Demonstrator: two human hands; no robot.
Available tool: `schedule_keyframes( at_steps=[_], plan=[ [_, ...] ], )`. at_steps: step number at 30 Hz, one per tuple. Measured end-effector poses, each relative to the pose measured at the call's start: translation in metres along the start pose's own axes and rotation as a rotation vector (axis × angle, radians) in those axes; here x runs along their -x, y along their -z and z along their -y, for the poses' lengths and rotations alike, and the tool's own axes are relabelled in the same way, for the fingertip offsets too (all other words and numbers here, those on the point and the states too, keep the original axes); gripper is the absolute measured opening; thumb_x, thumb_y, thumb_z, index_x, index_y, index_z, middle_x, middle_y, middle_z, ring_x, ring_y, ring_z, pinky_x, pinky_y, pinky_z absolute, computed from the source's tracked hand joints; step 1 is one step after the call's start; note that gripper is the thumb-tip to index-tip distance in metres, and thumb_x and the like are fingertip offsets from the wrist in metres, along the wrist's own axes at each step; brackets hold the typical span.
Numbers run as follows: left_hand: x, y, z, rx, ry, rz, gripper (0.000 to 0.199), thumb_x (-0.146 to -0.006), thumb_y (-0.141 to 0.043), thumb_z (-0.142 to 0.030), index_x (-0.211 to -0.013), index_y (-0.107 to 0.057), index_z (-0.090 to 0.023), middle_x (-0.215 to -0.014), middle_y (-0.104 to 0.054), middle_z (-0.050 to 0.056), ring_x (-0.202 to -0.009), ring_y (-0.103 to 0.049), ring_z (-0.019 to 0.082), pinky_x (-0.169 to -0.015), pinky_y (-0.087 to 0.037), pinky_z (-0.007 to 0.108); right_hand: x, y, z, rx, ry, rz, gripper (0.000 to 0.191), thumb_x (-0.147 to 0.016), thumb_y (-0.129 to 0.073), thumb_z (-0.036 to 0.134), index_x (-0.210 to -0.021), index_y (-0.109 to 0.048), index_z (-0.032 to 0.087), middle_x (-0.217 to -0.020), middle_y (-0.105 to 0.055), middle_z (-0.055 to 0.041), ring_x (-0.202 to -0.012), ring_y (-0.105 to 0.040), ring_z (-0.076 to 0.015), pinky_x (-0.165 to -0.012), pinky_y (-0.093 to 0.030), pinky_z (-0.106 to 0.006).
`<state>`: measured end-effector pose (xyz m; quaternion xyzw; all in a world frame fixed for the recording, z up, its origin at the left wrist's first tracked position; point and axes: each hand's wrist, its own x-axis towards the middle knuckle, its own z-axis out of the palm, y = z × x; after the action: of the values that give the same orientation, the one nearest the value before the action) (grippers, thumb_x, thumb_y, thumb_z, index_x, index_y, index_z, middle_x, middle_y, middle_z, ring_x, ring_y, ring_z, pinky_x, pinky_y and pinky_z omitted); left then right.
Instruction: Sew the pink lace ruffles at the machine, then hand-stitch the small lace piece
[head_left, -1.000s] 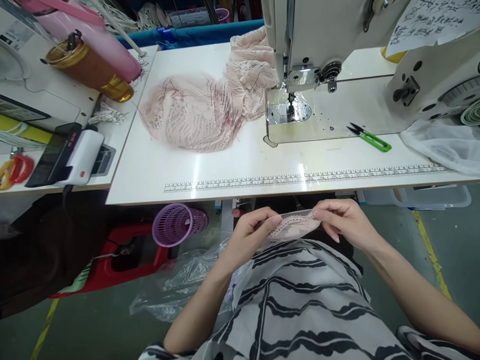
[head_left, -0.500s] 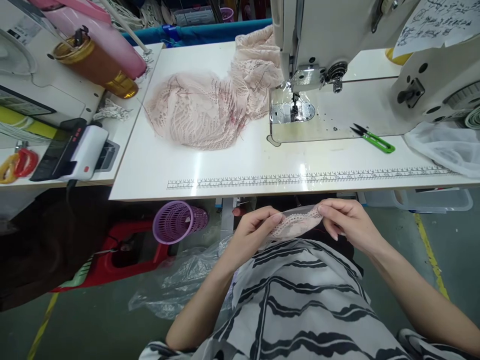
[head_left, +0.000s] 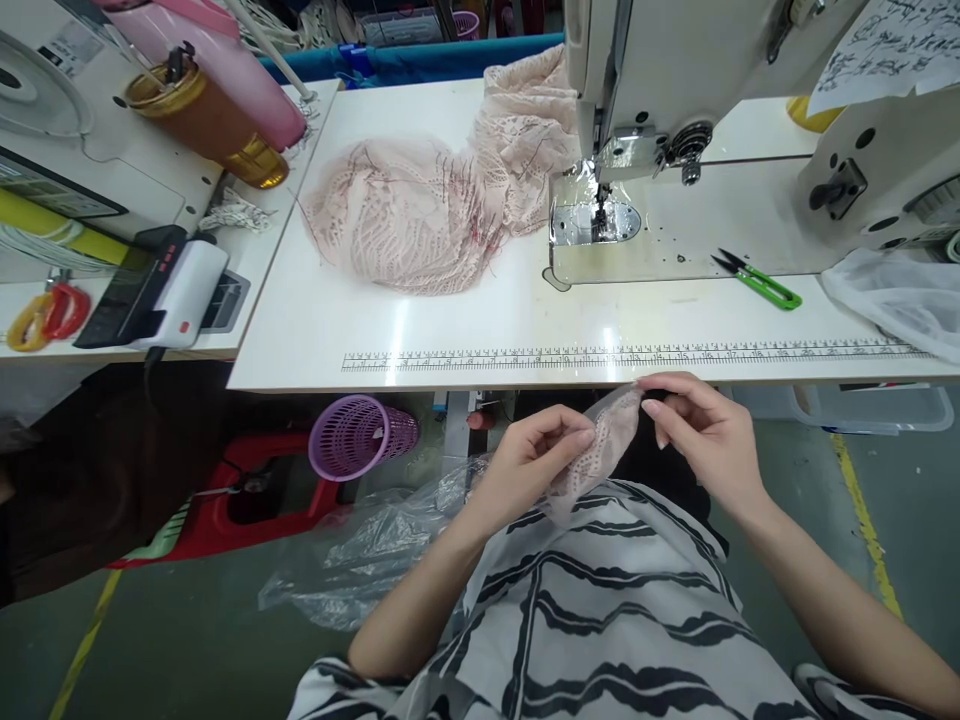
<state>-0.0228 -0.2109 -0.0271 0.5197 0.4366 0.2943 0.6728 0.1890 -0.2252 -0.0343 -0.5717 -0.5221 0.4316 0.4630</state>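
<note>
Above my lap, just in front of the table edge, I hold a small piece of pale pink lace fabric [head_left: 604, 445] with a sheer border. My left hand [head_left: 541, 455] pinches its left side between thumb and fingers. At the upper right corner, my right hand [head_left: 701, 430] grips it with thumb and forefinger, the other fingers curled. Part of the piece hangs down over my striped shirt. On the table lies a heap of similar pink lace [head_left: 409, 220], left of the sewing machine's needle plate [head_left: 592, 224].
Green thread snips [head_left: 761, 282] lie on the sewing machine bed. A printed ruler [head_left: 637, 355] runs along the table's front edge. White sheer cloth [head_left: 892, 300] is at the right. To the left are scissors [head_left: 52, 318] and a brown bottle [head_left: 214, 125]. A purple basket [head_left: 352, 440] stands below.
My right hand has raised its end of the lace piece toward the table edge, so the piece now slants upward to the right. The left hand still pinches the other end. The view has shifted slightly.
</note>
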Motion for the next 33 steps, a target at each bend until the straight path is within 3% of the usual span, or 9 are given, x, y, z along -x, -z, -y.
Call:
schedule_keyframes(
  at_steps=[3,12,18,22,27,33],
  plan=[
    [-0.003,-0.005,0.001,0.075,0.005,0.015,0.024,-0.091,-0.062,-0.041,-0.087,-0.062,-0.017,-0.064,-0.050,-0.004,-0.048,-0.042,0.005,-0.044,-0.035,0.016,0.007,-0.005,0.001,0.042,0.170,-0.105,0.013,-0.088,-0.064,0.024,-0.099,-0.070,0.025,-0.104,-0.065,-0.0037,-0.056,-0.053,-0.0077,-0.054,-0.047,-0.028],
    [-0.006,-0.013,-0.003,0.088,-0.015,-0.011,0.024,-0.091,-0.063,-0.041,-0.087,-0.064,-0.017,-0.065,-0.055,-0.002,-0.049,-0.048,0.006,-0.045,-0.041,0.016,0.022,-0.009,0.003,0.118,0.311,0.015,0.015,-0.088,-0.062,0.017,-0.099,-0.070,0.025,-0.096,-0.066,-0.0055,-0.068,-0.060,-0.0133,-0.051,-0.046,-0.027],
    [-0.007,-0.016,-0.004,0.180,-0.025,-0.029,0.023,-0.089,-0.065,-0.038,-0.089,-0.065,-0.016,-0.073,-0.067,0.001,-0.063,-0.064,0.011,-0.061,-0.057,0.021,0.028,-0.011,0.003,0.169,0.408,0.053,0.021,-0.086,-0.064,0.014,-0.103,-0.067,0.026,-0.100,-0.064,-0.0065,-0.063,-0.057,-0.0110,-0.051,-0.049,-0.027],
    [-0.006,-0.018,-0.003,0.228,-0.007,-0.030,0.021,-0.087,-0.068,-0.037,-0.091,-0.065,-0.016,-0.076,-0.070,0.002,-0.074,-0.069,0.014,-0.069,-0.061,0.024,0.029,-0.012,0.001,0.189,0.414,0.047,0.021,-0.085,-0.065,0.013,-0.103,-0.066,0.025,-0.102,-0.061,-0.0065,-0.063,-0.055,-0.0097,-0.055,-0.050,-0.028],
    [-0.005,-0.021,0.000,0.233,0.025,-0.049,0.025,-0.085,-0.071,-0.038,-0.094,-0.066,-0.016,-0.073,-0.071,0.000,-0.073,-0.070,0.015,-0.075,-0.062,0.027,0.028,-0.012,0.001,0.203,0.384,0.029,0.019,-0.086,-0.064,0.013,-0.101,-0.066,0.024,-0.104,-0.059,-0.0056,-0.062,-0.054,-0.0087,-0.057,-0.050,-0.029],
    [-0.007,-0.024,0.004,0.344,0.076,-0.080,0.040,-0.081,-0.075,-0.036,-0.114,-0.060,-0.017,-0.082,-0.075,0.002,-0.077,-0.073,0.016,-0.078,-0.063,0.028,0.027,-0.010,-0.002,0.177,0.304,0.005,0.021,-0.088,-0.062,0.013,-0.106,-0.066,0.024,-0.104,-0.060,-0.0057,-0.066,-0.055,-0.0097,-0.055,-0.047,-0.027]
  ],
)
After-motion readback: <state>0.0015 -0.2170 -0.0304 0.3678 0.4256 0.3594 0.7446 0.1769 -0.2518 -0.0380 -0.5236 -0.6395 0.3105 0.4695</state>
